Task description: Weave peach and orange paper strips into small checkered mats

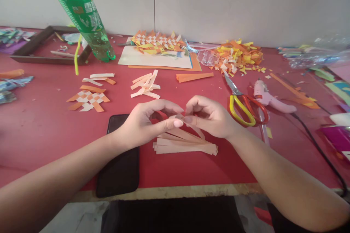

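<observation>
Gripping a pale paper strip (199,131) in the right hand (216,116), pinched between thumb and fingers. Curling the left hand (144,122) just beside, thumb touching or nearly touching the right one; cannot tell whether also closed on the strip. Slanting down and rightward from the fingertips along the strip's long axis, above a bundle of pale strips (186,147) lying left to right on the red worktop (169,173), beside a black phone (119,174).

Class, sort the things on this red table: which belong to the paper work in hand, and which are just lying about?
Likely in the work:
pale strip at the fingertips of left hand and right hand
stacked pale strips
checkered woven piece
scissors, perhaps

Seemingly lying about:
green bottle
black phone
dark frame
</observation>
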A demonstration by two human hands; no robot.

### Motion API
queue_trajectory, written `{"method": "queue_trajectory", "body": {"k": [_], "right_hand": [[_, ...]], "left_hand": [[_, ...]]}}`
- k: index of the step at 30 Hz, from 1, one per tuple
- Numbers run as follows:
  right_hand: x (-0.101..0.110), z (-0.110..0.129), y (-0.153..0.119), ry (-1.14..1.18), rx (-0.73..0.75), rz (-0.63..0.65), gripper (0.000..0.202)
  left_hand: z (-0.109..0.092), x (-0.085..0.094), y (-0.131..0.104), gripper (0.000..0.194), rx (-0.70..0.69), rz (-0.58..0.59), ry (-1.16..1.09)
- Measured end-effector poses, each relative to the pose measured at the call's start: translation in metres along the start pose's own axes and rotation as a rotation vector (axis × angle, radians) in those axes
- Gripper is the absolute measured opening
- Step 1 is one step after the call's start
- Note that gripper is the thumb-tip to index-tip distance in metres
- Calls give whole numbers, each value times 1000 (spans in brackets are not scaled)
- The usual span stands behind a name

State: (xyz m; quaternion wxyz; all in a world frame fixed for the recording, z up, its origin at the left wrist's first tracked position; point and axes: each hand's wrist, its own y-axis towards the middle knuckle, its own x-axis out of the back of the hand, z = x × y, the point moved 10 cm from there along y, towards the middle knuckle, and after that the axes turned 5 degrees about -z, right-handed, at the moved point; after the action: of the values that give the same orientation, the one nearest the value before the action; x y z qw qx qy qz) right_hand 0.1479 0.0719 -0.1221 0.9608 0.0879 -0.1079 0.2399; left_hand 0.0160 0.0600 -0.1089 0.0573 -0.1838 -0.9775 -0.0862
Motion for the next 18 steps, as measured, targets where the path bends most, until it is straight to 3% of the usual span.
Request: {"method": "queue_trajectory", "body": {"k": [8,13,18], "right_hand": [[10,-9,8,183,-22,-113,11],[5,-4,5,148,20,-79,4],[-3,6,0,149,46,11,12]], "left_hand": [[12,3,4,42,71,-53,-300],[21,8,7,42,117,-128,-182],[25,20,10,23,118,-238,-131]]}}
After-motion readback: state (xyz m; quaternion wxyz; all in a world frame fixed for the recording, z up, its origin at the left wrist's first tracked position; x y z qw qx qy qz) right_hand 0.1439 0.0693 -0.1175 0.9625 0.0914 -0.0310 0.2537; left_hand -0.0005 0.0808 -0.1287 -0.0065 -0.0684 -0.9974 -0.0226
